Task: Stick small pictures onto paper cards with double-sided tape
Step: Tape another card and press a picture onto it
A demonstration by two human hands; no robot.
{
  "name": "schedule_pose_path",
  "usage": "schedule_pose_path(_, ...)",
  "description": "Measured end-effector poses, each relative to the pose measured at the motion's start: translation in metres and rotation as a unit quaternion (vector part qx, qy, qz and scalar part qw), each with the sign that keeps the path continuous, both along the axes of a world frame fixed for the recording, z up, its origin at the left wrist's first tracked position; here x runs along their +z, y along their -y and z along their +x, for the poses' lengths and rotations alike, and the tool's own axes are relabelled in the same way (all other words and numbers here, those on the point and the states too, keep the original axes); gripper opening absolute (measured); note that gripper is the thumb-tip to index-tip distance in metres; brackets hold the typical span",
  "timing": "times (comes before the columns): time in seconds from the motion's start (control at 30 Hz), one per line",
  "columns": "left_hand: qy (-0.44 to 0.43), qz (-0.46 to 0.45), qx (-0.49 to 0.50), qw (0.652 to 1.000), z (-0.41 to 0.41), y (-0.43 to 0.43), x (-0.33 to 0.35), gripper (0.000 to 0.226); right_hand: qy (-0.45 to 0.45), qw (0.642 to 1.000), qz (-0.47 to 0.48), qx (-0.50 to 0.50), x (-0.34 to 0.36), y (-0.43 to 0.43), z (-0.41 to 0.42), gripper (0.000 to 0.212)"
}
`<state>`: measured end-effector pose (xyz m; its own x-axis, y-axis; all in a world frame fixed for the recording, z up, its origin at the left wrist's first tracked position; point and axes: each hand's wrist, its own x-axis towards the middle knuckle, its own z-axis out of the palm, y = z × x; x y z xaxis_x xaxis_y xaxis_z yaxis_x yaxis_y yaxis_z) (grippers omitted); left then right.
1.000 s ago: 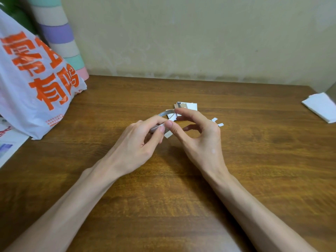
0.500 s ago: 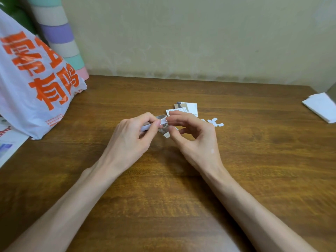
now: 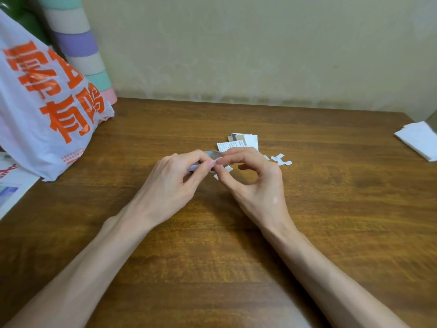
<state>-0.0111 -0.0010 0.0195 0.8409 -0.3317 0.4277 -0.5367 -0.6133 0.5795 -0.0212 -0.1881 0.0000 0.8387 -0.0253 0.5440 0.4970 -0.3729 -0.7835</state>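
My left hand grips a small roll of double-sided tape between thumb and fingers, over the middle of the wooden table. My right hand pinches at the roll's edge with thumb and forefinger, its other fingers curled above. Just behind the hands lies a small pile of paper cards and pictures, one printed with fine text. White backing scraps lie to the right of the pile, and a scrap shows under the hands.
A white plastic bag with orange characters stands at the left, a pastel striped roll behind it against the wall. Printed paper lies at the left edge. Folded white tissue sits at the far right edge.
The loop of tape that stood out a second ago has been drawn in between my hands. My right fingers have closed in on the roll, and both hands sit slightly lower.
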Motion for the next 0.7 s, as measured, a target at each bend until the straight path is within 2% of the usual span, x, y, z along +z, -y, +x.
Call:
schedule_pose_path(0.07, -0.011, 0.011, -0.014, 1.0, 0.001, -0.001, 0.0, 0.022, -0.039, 0.999, 0.019, 0.018, 0.003, 0.003, 0.001, 0.005)
schedule_pose_path(0.17, 0.02, 0.016, -0.006, 1.0, 0.001, -0.001, 0.0, 0.015, -0.07, 0.997, 0.031, 0.032, 0.006, 0.006, 0.001, 0.004)
schedule_pose_path(0.3, 0.036, -0.002, 0.01, 0.999, 0.001, -0.001, 0.003, 0.015, -0.032, 0.998, 0.049, 0.021, 0.003, -0.001, -0.001, 0.02)
schedule_pose_path(0.53, 0.051, -0.027, 0.026, 0.998, 0.001, -0.003, 0.005, 0.012, 0.019, 1.0, -0.012, 0.004, -0.002, -0.01, -0.004, 0.049)
schedule_pose_path(0.7, 0.04, -0.014, 0.013, 0.999, -0.001, -0.001, 0.005, 0.013, 0.037, 0.999, -0.026, -0.025, -0.001, -0.009, -0.005, 0.027)
